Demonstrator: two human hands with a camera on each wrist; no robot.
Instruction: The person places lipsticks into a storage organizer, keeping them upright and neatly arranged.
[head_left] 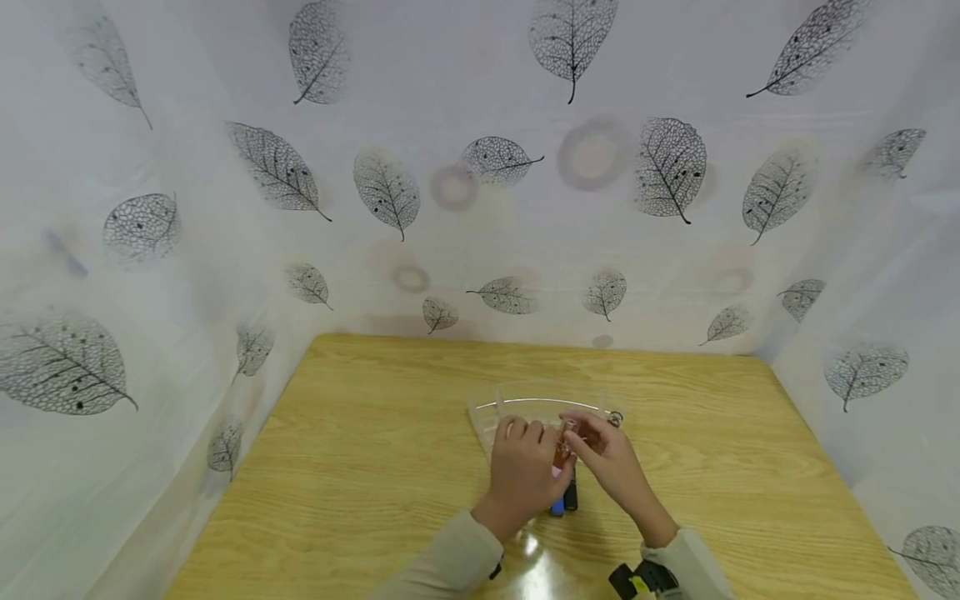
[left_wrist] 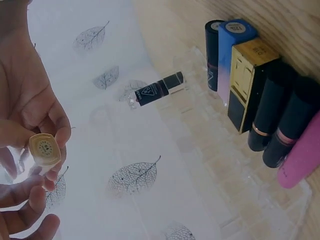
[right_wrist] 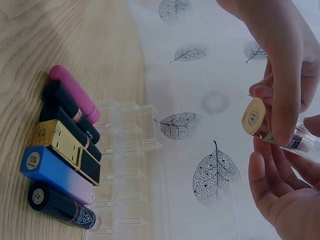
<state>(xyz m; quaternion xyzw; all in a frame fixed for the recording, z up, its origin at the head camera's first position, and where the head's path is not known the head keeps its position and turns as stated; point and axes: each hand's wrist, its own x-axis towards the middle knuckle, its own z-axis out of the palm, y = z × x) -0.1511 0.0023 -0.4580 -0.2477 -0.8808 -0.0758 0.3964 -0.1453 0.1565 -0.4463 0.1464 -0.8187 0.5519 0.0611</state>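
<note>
Both hands meet over the clear organizer [head_left: 487, 412]. A lipstick [right_wrist: 254, 117] with a gold end, a round label and a clear part is between them. My left hand [head_left: 525, 467] grips the tube, one long finger lying along it in the right wrist view. Thumb and fingers of my right hand [head_left: 611, 458] pinch the clear part from the other side. Fingers cover much of the tube. In the left wrist view the gold end [left_wrist: 45, 149] faces the camera. A black lipstick [left_wrist: 155, 91] stands in the organizer, toward its right side.
In front of the organizer a row of lipsticks lies on the wooden table [head_left: 360, 467]: a pink tube [right_wrist: 75, 92], several black tubes, a gold-and-black box [right_wrist: 67, 150] and a blue-and-pink box [right_wrist: 55, 172]. Leaf-patterned sheeting [head_left: 510, 233] encloses the table's back and sides.
</note>
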